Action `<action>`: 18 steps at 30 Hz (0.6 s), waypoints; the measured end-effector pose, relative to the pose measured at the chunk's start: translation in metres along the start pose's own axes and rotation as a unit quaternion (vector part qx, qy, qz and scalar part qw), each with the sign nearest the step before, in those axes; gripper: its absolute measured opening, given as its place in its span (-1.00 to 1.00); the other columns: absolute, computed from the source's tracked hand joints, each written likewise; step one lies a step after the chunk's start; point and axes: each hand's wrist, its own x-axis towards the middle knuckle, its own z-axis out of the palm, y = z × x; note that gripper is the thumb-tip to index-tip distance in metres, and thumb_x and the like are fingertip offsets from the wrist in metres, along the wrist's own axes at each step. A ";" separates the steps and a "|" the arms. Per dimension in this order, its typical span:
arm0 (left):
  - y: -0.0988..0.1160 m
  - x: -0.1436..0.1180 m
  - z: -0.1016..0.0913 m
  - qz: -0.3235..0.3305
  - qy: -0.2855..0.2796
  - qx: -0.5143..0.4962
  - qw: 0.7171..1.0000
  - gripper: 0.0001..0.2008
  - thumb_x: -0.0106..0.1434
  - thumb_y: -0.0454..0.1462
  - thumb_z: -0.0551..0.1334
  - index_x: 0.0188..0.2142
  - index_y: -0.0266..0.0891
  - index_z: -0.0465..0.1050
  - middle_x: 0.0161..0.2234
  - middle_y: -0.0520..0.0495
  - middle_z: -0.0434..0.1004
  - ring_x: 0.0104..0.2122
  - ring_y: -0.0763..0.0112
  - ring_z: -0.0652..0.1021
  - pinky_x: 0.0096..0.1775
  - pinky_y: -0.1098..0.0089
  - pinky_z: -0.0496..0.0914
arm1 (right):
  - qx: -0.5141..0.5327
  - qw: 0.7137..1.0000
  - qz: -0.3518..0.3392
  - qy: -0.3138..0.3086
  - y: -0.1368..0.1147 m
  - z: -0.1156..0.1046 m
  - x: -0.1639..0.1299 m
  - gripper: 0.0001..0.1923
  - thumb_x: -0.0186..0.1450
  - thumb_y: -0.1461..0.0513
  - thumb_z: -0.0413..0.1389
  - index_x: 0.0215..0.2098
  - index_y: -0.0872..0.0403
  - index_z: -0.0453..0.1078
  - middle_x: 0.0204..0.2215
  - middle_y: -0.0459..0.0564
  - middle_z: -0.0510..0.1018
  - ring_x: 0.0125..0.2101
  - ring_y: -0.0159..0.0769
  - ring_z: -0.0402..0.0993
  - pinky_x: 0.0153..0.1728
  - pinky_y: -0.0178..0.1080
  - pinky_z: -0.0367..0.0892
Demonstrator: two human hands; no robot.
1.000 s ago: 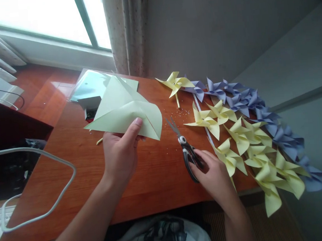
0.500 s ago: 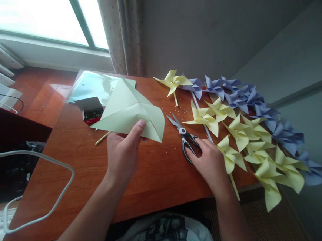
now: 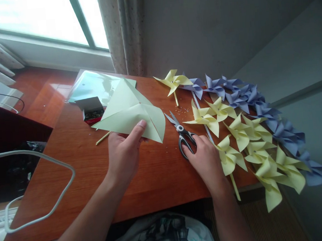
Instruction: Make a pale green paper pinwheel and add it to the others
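Note:
Pinched between the thumb and fingers of my left hand (image 3: 126, 151) is a pale yellow-green sheet of paper (image 3: 121, 116), raised above the table. Crease lines run out from its middle and slits show along some of them. My right hand (image 3: 204, 154) is closed on the handles of black-and-grey scissors (image 3: 180, 130), with the thumb at one loop and the fingers at the other. The scissors' blades are parted and point up and left toward the paper's right edge, apart from it.
Yellow pinwheels (image 3: 227, 154) and purple pinwheels (image 3: 248, 95) crowd the right of the wooden table (image 3: 155, 187). A small open box (image 3: 93, 114) of metal bits, a plastic-sleeved paper stack (image 3: 91, 85) and a thin yellow stick (image 3: 102, 138) lie left. A white cable (image 3: 58, 162) loops nearby.
My right hand has moved slightly left with the scissors, bringing the blades nearer the paper. My left hand keeps the sheet in almost the same place.

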 end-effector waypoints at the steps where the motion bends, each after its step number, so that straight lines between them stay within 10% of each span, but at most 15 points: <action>1: 0.000 0.000 0.000 0.000 -0.001 -0.004 1.000 -0.87 0.14 -0.26 0.46 -0.32 -0.23 0.61 -0.38 -0.03 0.58 -0.45 0.44 0.50 -0.50 0.51 0.42 | 0.000 1.000 -0.003 0.002 -0.001 0.001 0.001 -0.66 0.34 0.09 0.18 -0.03 0.14 0.48 -0.20 0.12 0.58 -0.20 -0.06 0.52 -0.21 -0.14 0.34; 18: -0.001 -0.001 -0.001 0.004 -0.010 -0.028 1.000 -0.87 0.15 -0.29 0.46 -0.31 -0.28 0.62 -0.40 -0.02 0.58 -0.47 0.49 0.49 -0.50 0.52 0.41 | -0.011 1.000 -0.022 0.011 -0.016 0.003 0.012 -0.76 0.35 0.12 0.15 -0.11 0.09 0.43 -0.21 0.13 0.58 -0.18 -0.02 0.50 -0.25 -0.13 0.31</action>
